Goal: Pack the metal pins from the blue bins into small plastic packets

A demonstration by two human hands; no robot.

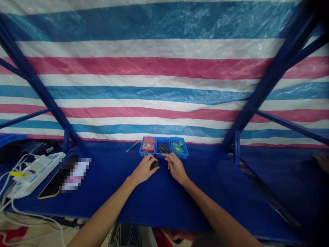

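My left hand (145, 168) is curled around a small bunch of thin dark screws (154, 165), just in front of the blue bins. Facing it, my right hand (176, 167) has its fingers bent together at the front edge of the middle bin; whatever sits between the fingertips is too small to make out. Dark screws of the same look fill the middle blue bin (163, 155). The left blue bin (147, 154) holds a red item with pale small pieces on it. Green pieces in clear bags (177, 146) lie in the right blue bin (185, 155).
A thin green-and-white stick (132, 147) lies left of the bins. Farther left are a phone (52, 183), a blurred-out sheet and a white power strip (38, 171) with cables. Blue metal frame posts (246, 118) flank the blue table (159, 206). Another person's hand (321, 162) shows far right.
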